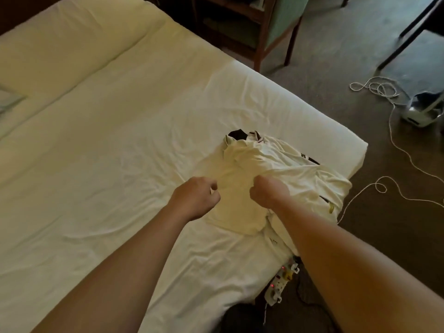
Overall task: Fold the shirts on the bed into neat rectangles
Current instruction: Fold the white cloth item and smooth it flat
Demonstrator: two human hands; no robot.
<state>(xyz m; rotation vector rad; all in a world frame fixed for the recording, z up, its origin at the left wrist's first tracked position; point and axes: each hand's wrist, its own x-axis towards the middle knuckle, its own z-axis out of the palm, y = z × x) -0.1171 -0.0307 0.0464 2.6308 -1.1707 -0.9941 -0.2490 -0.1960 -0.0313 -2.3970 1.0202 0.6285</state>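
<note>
**Both hands on the top shirt, at the near right corner of the bed**

Left hand [195, 198] and right hand [266, 192] have curled fingers, each pinching the cream top shirt [236, 186]. Shirt fabric spans between the two grips and runs past them. Just right of the right hand: the rest of the shirt pile [319, 181], crumpled, reaching the bed [108, 140] edge. Below the right forearm, on the floor: power strip [280, 288]. Far right of the grips: white cord [394, 145] and a small appliance [420, 109] on the carpet.
</note>
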